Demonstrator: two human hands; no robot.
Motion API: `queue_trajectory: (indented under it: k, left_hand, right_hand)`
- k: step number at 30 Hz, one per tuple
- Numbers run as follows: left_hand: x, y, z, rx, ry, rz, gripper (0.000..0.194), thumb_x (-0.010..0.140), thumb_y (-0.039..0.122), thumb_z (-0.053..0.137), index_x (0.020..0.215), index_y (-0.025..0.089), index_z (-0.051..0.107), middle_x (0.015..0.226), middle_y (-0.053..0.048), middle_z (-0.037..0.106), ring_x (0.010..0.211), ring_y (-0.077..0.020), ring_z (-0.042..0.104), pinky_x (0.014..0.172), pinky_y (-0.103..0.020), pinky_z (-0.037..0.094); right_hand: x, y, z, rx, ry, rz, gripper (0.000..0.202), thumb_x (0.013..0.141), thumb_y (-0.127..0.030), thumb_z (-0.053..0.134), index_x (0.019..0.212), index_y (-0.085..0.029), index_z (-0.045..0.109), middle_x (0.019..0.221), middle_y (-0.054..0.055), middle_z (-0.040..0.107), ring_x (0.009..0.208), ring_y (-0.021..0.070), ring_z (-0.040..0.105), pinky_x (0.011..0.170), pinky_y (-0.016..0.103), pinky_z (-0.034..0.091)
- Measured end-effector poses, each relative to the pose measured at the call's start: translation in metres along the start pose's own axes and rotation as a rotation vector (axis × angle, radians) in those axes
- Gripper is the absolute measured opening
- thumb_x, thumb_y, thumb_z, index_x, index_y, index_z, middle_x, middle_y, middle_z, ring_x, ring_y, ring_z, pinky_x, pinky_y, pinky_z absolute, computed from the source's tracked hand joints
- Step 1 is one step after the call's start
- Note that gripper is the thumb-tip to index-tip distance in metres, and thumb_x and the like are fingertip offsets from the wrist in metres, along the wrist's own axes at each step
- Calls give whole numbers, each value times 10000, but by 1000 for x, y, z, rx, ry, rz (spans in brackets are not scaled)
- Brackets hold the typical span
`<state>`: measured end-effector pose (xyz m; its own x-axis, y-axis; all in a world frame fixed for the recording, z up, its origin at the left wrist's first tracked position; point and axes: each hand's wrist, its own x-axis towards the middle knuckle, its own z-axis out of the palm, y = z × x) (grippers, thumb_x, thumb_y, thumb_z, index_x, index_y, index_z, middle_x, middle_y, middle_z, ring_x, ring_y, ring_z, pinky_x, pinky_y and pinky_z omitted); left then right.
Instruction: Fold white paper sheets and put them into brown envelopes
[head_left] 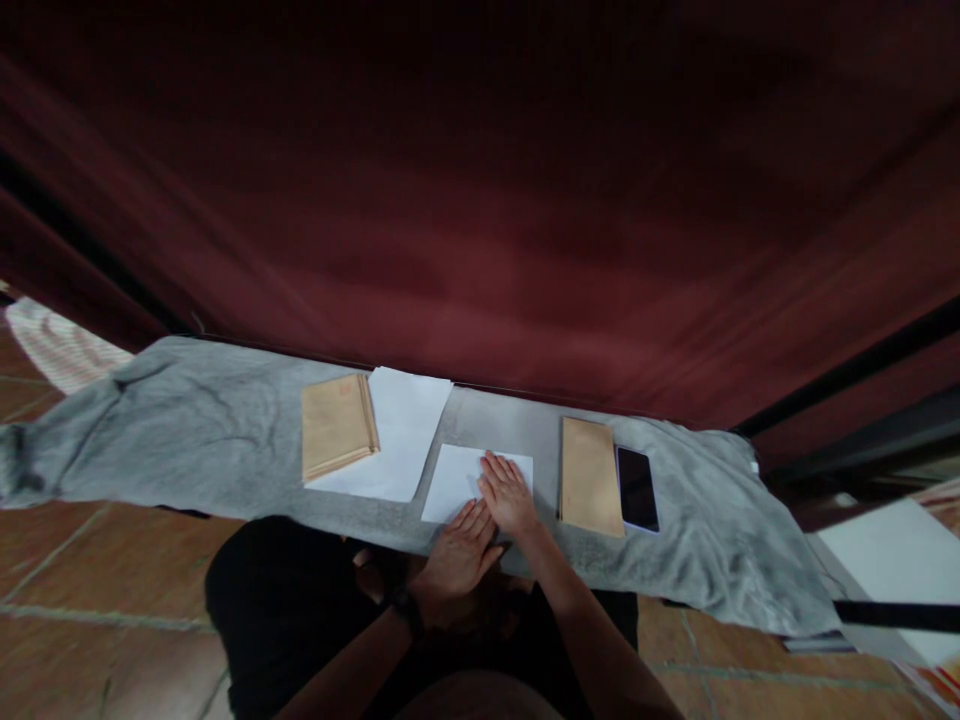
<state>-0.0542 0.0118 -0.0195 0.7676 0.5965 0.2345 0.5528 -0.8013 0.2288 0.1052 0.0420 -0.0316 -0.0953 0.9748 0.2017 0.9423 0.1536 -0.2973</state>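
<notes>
A white sheet of paper [452, 475], apparently folded, lies on the grey cloth in front of me. My right hand [506, 492] rests flat on its right half, fingers stretched out and close together. My left hand [463, 552] lies at the paper's near edge, fingers extended and their tips touching the sheet beside my right hand. To the left, a stack of brown envelopes [337, 425] sits on top of larger white sheets [409, 425]. On the right is another brown envelope [590, 475], possibly more than one.
A phone [637, 488] with a dark screen lies just right of the right-hand envelope. Grey cloth [217, 430] covers the narrow bench. Behind it rises a dark red panel [480, 260]. A white board-like surface [892, 560] stands at the far right, and tiled floor [127, 570] shows below.
</notes>
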Motion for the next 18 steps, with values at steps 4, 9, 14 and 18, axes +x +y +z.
queue_trajectory:
  k: [4, 9, 14, 18]
  left_hand:
    - [-6, -1, -1, 3, 11, 26, 509, 1001, 442, 429, 1413, 153, 508, 1435, -121, 567, 1380, -224, 474, 1183, -414, 333]
    - [-13, -1, -1, -13, 16, 45, 521, 1003, 436, 429, 1436, 153, 484, 1447, -130, 553, 1376, -232, 479, 1173, -432, 353]
    - [-13, -4, -8, -78, -3, 29, 437, 1016, 299, 381, 1417, 178, 504, 1473, -95, 533, 1380, -193, 473, 1170, -417, 377]
    - [-8, -5, -10, -128, 10, -73, 417, 1020, 234, 330, 1372, 186, 549, 1436, -71, 573, 1351, -165, 500, 1149, -384, 410]
  right_hand:
    - [4, 2, 3, -25, 16, 42, 468, 1053, -300, 330, 1492, -164, 417, 1552, 85, 399, 1440, 177, 376, 1214, 409, 263]
    - [-3, 0, 0, -31, 30, 65, 461, 1055, -299, 331, 1474, -147, 446, 1539, 105, 424, 1448, 186, 362, 1210, 425, 262]
    - [-29, -1, -9, -36, 21, 26, 461, 1055, -284, 331, 1490, -161, 424, 1546, 82, 421, 1457, 206, 345, 1203, 450, 271]
    - [-56, -5, -18, -49, -2, 23, 465, 1058, -300, 325, 1509, -206, 396, 1572, 49, 383, 1464, 213, 331, 1205, 459, 257]
